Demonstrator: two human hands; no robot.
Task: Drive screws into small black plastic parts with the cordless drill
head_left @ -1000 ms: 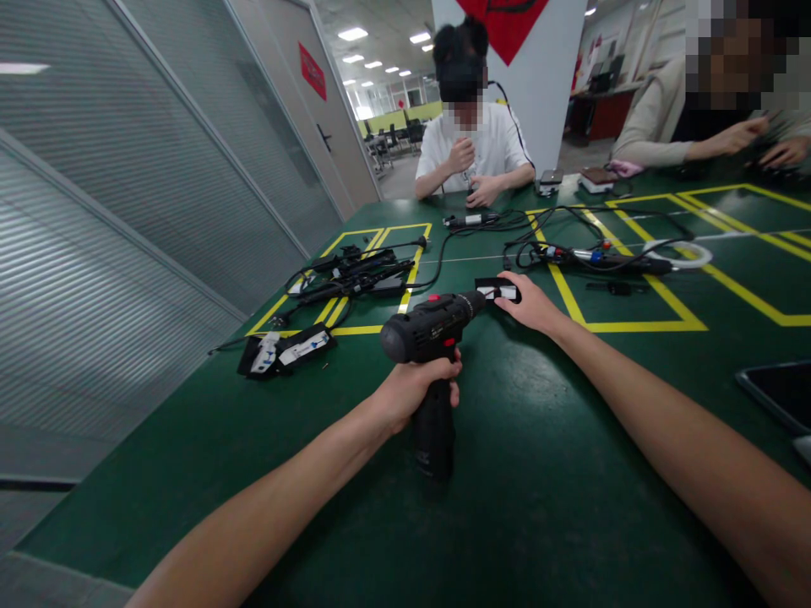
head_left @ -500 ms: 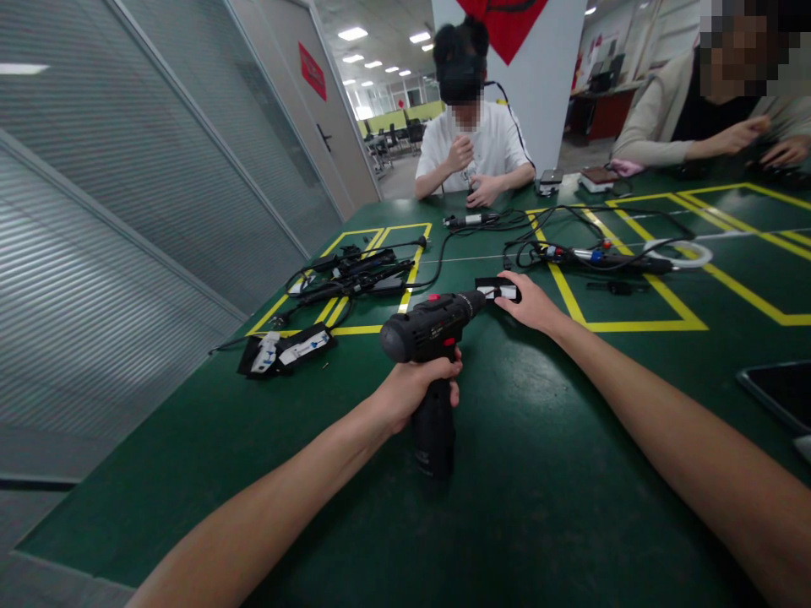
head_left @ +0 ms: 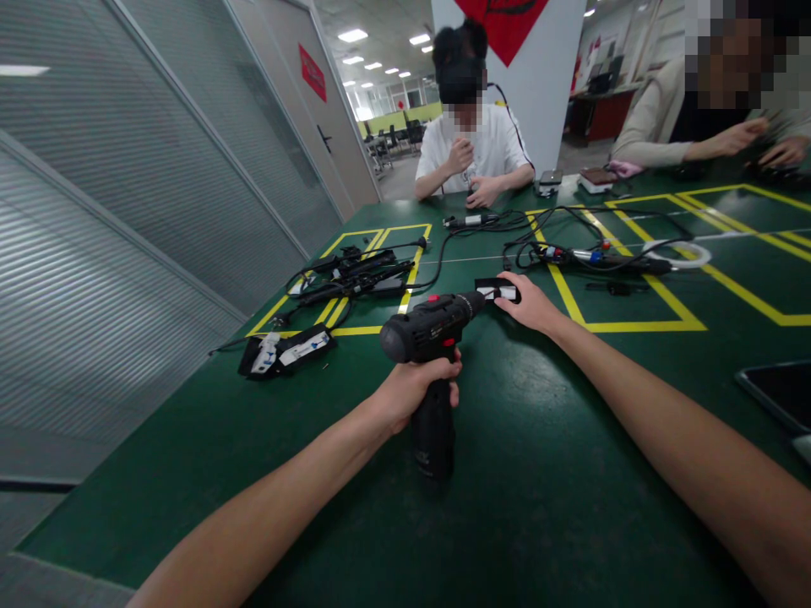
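Note:
My left hand [head_left: 421,384] is wrapped round the grip of a black cordless drill [head_left: 431,329] with red buttons. The drill stands upright over the green table, its chuck directed forward and to the right. A thin bit runs from the chuck to a small black block with a white face [head_left: 505,292]. My right hand [head_left: 529,302] grips that block at its right end, fingers over the far side and thumb on the near face. Whether the bit's tip touches the block or only overlaps it in view, I cannot tell.
Black cabled tools [head_left: 361,274] lie in a yellow-taped area on the left. In front are black pieces with white and blue parts [head_left: 291,350]. More cabled tools [head_left: 596,257] and a white ring [head_left: 684,253] lie right. A phone-like device [head_left: 782,388] is far right. Two people sit opposite.
Both my hands, the drill and the block keep the same places. Across the table, the person at the far right has shifted slightly.

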